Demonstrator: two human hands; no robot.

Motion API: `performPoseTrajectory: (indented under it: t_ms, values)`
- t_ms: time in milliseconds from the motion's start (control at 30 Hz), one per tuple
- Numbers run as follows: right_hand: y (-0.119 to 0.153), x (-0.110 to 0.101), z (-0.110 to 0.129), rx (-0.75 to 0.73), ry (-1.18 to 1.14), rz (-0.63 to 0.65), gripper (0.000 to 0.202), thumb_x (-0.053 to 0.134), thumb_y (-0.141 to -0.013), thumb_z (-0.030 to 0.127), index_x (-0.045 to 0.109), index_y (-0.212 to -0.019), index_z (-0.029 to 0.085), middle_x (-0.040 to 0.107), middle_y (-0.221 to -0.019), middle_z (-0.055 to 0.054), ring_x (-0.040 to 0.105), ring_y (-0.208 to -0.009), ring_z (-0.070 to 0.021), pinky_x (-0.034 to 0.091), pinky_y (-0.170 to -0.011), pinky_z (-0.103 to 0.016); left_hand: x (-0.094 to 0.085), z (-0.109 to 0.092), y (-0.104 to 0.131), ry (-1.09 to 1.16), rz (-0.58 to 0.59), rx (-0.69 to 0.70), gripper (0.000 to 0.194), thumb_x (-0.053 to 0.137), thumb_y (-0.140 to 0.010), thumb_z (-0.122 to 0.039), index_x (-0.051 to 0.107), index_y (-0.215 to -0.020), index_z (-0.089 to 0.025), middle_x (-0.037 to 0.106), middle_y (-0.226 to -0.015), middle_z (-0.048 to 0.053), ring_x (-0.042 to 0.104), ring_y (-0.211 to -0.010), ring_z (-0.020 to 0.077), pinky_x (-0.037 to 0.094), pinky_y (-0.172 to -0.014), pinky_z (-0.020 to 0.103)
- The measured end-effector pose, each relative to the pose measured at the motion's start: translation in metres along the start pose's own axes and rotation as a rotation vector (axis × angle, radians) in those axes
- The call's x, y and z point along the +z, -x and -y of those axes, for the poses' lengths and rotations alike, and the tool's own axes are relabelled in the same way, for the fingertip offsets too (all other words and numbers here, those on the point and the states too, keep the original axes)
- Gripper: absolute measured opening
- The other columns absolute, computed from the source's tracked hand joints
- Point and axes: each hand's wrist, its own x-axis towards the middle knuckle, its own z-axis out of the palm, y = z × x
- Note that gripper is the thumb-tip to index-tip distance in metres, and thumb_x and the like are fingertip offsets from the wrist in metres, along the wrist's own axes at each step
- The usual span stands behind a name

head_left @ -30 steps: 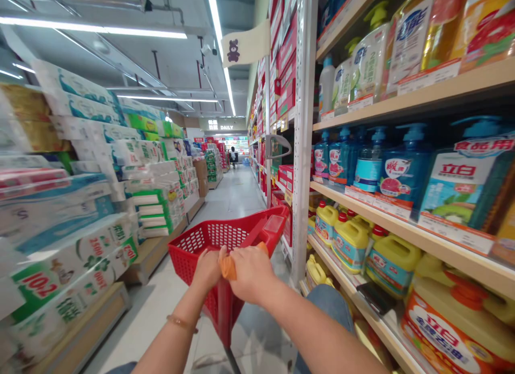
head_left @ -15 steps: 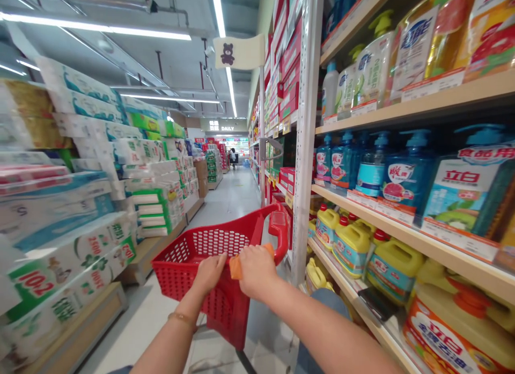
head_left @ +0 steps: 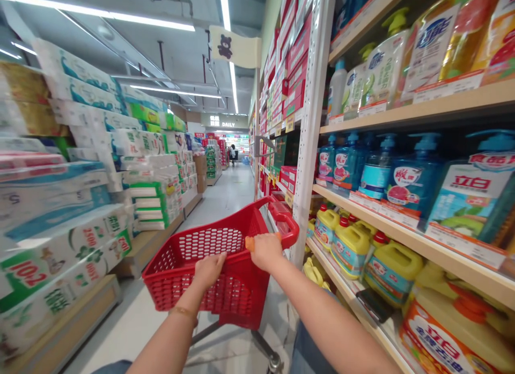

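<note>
A red shopping cart (head_left: 241,288) with a perforated basket stands turned in front of me, its red handle toward the shelf at right. My left hand (head_left: 210,269) is closed on the basket's near rim. My right hand (head_left: 264,251) is closed on an orange cloth-like item (head_left: 250,244), whose end shows beside the fingers, and rests at the cart's edge near the handle. Whether the right fingers also wrap the cart is hidden. The visible part of the basket holds nothing.
Shelves of blue bottles (head_left: 410,175) and yellow jugs (head_left: 352,250) stand close at right behind a white post (head_left: 311,105). Stacked tissue packs (head_left: 80,256) line the left. The aisle floor (head_left: 225,194) runs ahead to a distant person (head_left: 232,155).
The cart has swung round, its basket now lower and farther left and its handle farther right. My right hand has shifted right and slightly up with the orange item.
</note>
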Motion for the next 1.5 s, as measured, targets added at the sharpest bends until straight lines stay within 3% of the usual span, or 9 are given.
performPoseTrajectory:
  t_ms: [100,333,567,667,833,1033,1200,1300,1500]
  values:
    - [-0.007,0.009,0.002,0.102,0.024,-0.060,0.029,0.052,-0.080,0.020,0.067,-0.099,0.006,0.068,-0.101,-0.020,0.060,-0.101,-0.0286,0.036,-0.089,-0.040,0.000,0.001,0.001,-0.031,0.006,-0.043,0.061,0.015,-0.096,-0.047,0.070,-0.104,-0.021,0.070,-0.114,0.013,0.060,-0.112,0.0316,0.040,-0.092,0.046]
    - [-0.007,0.057,0.048,-0.208,-0.154,-0.043,0.030,0.054,-0.080,0.028,0.066,-0.103,0.012,0.068,-0.106,-0.013,0.059,-0.104,-0.0244,0.035,-0.093,-0.037,-0.002,0.003,0.010,-0.080,0.063,0.034,0.051,0.020,-0.096,-0.038,0.067,-0.107,-0.022,0.071,-0.113,0.010,0.062,-0.111,0.0260,0.042,-0.090,0.039]
    - [-0.024,0.046,0.011,0.115,-0.101,-0.087,0.026,0.051,-0.082,0.023,0.069,-0.092,0.008,0.070,-0.094,-0.017,0.061,-0.098,-0.0265,0.035,-0.090,-0.038,-0.015,0.060,0.034,-0.117,0.027,-0.185,0.067,0.014,-0.093,-0.054,0.072,-0.097,-0.021,0.072,-0.108,0.015,0.062,-0.108,0.0347,0.041,-0.090,0.051]
    - [-0.023,0.059,0.031,0.095,-0.121,-0.069,0.023,0.052,-0.080,0.022,0.069,-0.089,0.009,0.071,-0.093,-0.017,0.062,-0.096,-0.0263,0.036,-0.088,-0.038,-0.008,0.056,0.036,-0.107,0.000,-0.217,0.062,0.015,-0.094,-0.051,0.070,-0.102,-0.023,0.071,-0.113,0.012,0.061,-0.110,0.0340,0.041,-0.090,0.053]
    - [-0.015,0.079,0.049,-0.197,-0.212,-0.023,0.023,0.051,-0.085,0.029,0.067,-0.091,0.014,0.071,-0.095,-0.011,0.062,-0.094,-0.0223,0.036,-0.088,-0.035,-0.004,0.051,0.040,-0.083,0.098,-0.188,0.066,0.012,-0.094,-0.053,0.070,-0.097,-0.021,0.074,-0.097,0.014,0.067,-0.099,0.0310,0.045,-0.083,0.045]
    - [-0.020,0.073,0.016,0.040,-0.157,-0.064,0.022,0.050,-0.085,0.021,0.065,-0.101,0.013,0.067,-0.105,-0.011,0.056,-0.106,-0.0221,0.031,-0.098,-0.035,0.002,0.069,0.056,-0.362,0.122,0.007,0.050,0.028,-0.092,-0.022,0.052,-0.135,-0.021,0.073,-0.101,0.015,0.067,-0.096,0.0303,0.046,-0.082,0.040]
    - [-0.001,0.091,0.050,-0.135,-0.266,-0.036,0.024,0.055,-0.084,0.024,0.062,-0.105,0.017,0.066,-0.108,-0.007,0.055,-0.109,-0.0209,0.028,-0.102,-0.034,0.014,0.042,0.069,-0.426,0.127,0.034,0.054,0.023,-0.092,-0.014,0.046,-0.140,-0.017,0.070,-0.107,0.018,0.069,-0.088,0.0309,0.047,-0.076,0.041]
    - [0.006,0.093,0.054,-0.245,-0.308,0.008,0.022,0.052,-0.088,0.032,0.062,-0.104,0.019,0.067,-0.106,-0.005,0.056,-0.106,-0.0201,0.032,-0.098,-0.033,0.014,0.036,0.077,-0.329,0.122,0.091,0.047,0.024,-0.095,-0.022,0.060,-0.125,-0.020,0.072,-0.098,0.013,0.068,-0.087,0.0273,0.046,-0.079,0.039]
    - [-0.001,0.088,0.032,-0.001,-0.253,-0.035,0.024,0.046,-0.090,0.027,0.067,-0.091,0.015,0.069,-0.097,-0.010,0.058,-0.099,-0.0216,0.035,-0.093,-0.034,0.017,0.050,0.084,-0.136,-0.075,0.076,0.061,0.018,-0.098,-0.041,0.069,-0.074,-0.019,0.073,-0.083,0.010,0.064,-0.092,0.0243,0.036,-0.100,0.042]
